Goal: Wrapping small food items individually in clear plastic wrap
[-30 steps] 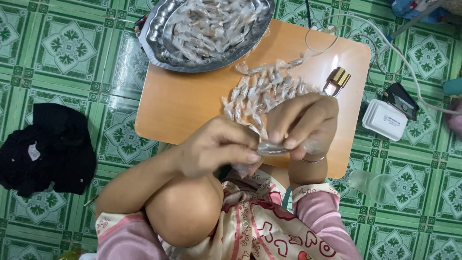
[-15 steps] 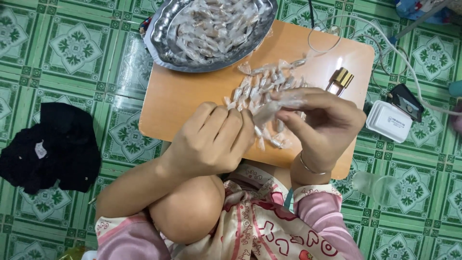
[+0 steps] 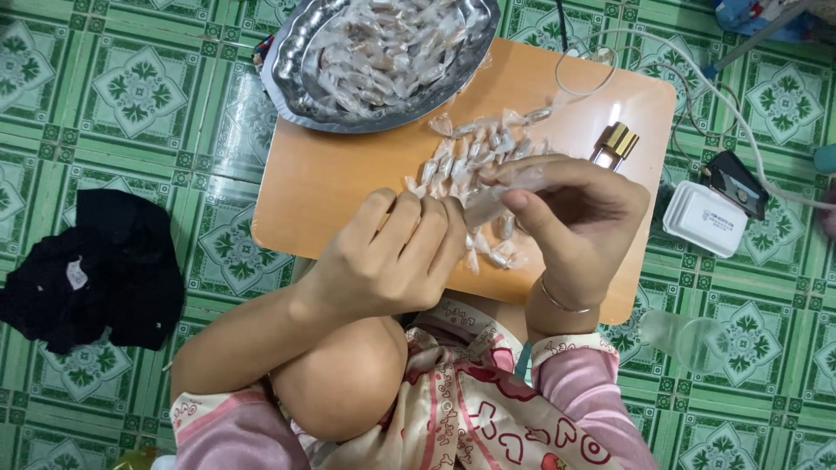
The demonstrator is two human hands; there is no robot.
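Note:
My left hand (image 3: 392,252) and my right hand (image 3: 575,218) meet over the near edge of a low wooden board (image 3: 348,174). Between their fingertips is a small clear plastic wrapper (image 3: 488,204), pinched by both. Just behind the hands lies a heap of small wrapped candies (image 3: 475,161) in clear film. At the far end of the board a large metal tray (image 3: 300,74) holds many more of the same wrapped pieces. My raised knee is under the left forearm.
A small gold-capped bottle (image 3: 615,144) lies on the board's right side. On the green patterned tiles are a black cloth (image 3: 104,261) at left, a white box (image 3: 704,218) with a black charger (image 3: 736,184) and a white cable at right, and a clear cup (image 3: 688,339).
Both hands have shifted from below the candy heap up onto it; the right hand has turned palm-in and now pinches the wrapper together with the left.

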